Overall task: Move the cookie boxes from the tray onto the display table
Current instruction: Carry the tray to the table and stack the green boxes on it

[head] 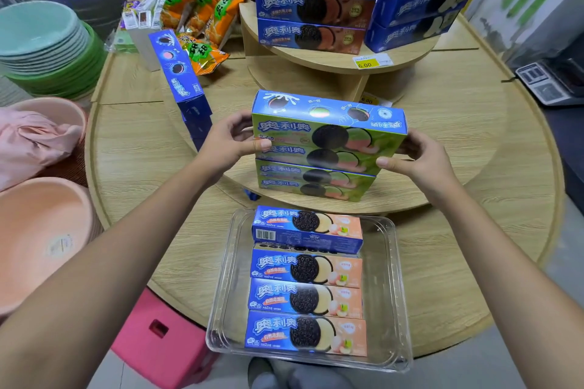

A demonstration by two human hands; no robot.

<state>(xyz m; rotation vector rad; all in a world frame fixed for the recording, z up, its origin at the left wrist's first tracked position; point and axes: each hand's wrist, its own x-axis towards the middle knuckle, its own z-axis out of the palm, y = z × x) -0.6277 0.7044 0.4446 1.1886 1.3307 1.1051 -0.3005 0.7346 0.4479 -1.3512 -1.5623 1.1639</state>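
A clear plastic tray [384, 294] sits at the near edge of the round wooden display table [136, 148]. Several blue-and-peach cookie boxes [306, 300] lie in it, one resting on top at the far end. Beyond the tray stands a stack of green cookie boxes [316, 183] on the table's raised step. My left hand [230, 139] and my right hand [417, 155] grip the two ends of the top green cookie boxes [328, 131] on that stack.
A blue cookie box [180, 79] leans upright at the left. Orange snack bags [205, 0] and more stacked cookie boxes [316, 6] fill the upper tier. Plastic basins [41, 41] stand left, a pink stool [158, 341] below, a scale [550, 79] at right.
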